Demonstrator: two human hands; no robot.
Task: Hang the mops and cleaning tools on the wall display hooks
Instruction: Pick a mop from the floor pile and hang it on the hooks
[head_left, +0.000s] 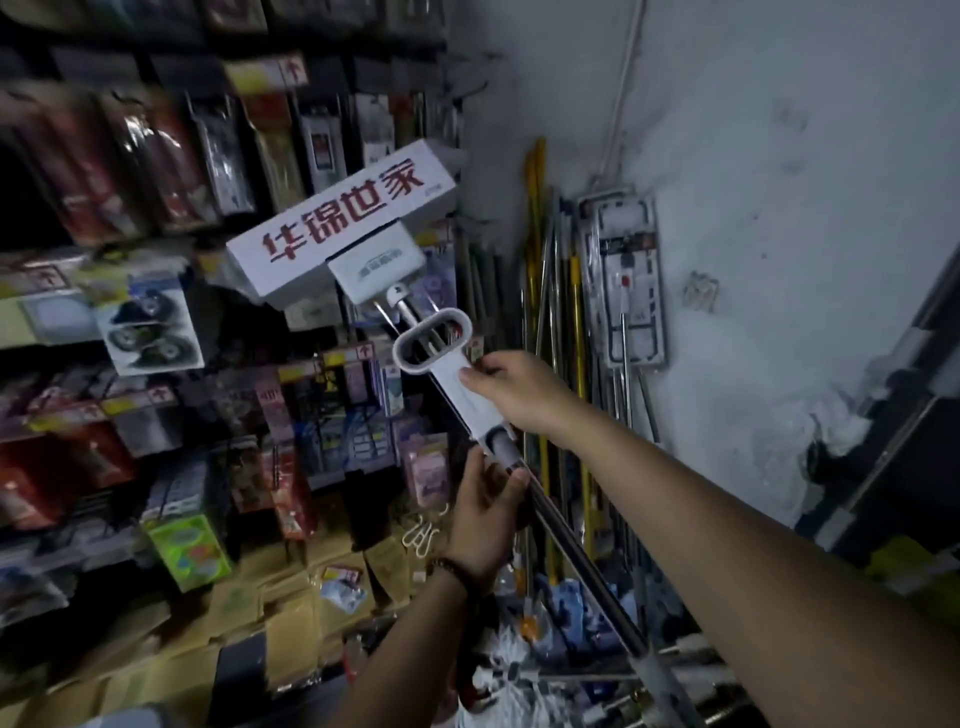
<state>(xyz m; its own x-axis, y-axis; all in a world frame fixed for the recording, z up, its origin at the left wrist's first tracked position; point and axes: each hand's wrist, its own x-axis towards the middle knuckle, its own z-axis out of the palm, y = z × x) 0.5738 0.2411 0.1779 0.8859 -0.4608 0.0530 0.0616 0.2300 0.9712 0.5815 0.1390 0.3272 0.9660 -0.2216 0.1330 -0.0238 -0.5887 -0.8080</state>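
I hold a squeeze mop raised at a slant, head up. Its head (343, 228) is wrapped in a white box with red Chinese characters. A white sliding handle (452, 374) with an oval loop sits on the dark metal pole (587, 566). My right hand (519, 389) grips that white slider from the right. Just below the slider, my left hand (485, 514) curls around the pole, a bead bracelet on its wrist. Bare wire hooks (467, 93) stick out of the display at the upper middle, above the mop head.
Shelves of packaged hardware (156, 260) fill the left side. Several mop and broom poles (545, 322) lean in the corner against the white wall, beside a packaged flat mop (626, 280). Cardboard boxes (291, 613) and more cleaning tools (561, 623) lie below.
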